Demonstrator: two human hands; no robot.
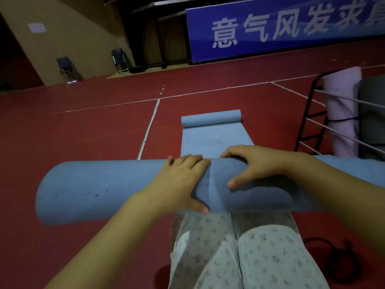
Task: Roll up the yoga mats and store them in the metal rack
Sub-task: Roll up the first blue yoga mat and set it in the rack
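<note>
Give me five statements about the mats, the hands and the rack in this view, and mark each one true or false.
1. Both hands grip the rolled blue mat. True: the left hand and right hand curl over its middle.
2. The metal rack stands left of the person. False: it is on the right.
3. A pink rolled mat stands upright in the rack. True.
4. The far end of the flat blue mat is curled into a small roll. True.
5. The floor is green. False: it is red with white lines.
</note>
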